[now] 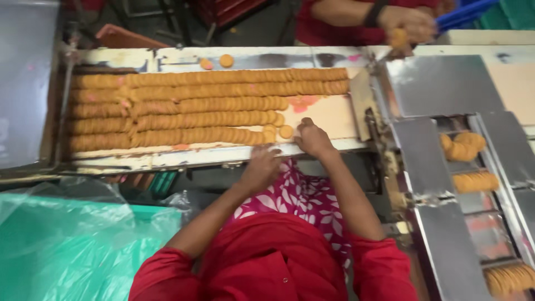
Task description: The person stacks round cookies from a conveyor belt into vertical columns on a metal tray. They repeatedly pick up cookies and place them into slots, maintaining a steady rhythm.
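Several long rows of round golden biscuits (206, 106) stand on edge in a wide metal tray (212, 157). My left hand (261, 167) lies at the tray's front rail, its fingers bent at the end of the nearest row. My right hand (313, 138) rests knuckles up on the tray's bare pale floor (334, 114), right beside a loose flat biscuit (286, 131). Blur hides whether either hand grips a biscuit. Both my sleeves are red.
Metal chute lanes (423, 150) on the right carry short biscuit stacks (475, 181). Across the tray, another person's hand (413, 22) holds a biscuit (398, 38). Two loose biscuits (225, 60) lie on the far rail. A green plastic bag (67, 245) sits at lower left.
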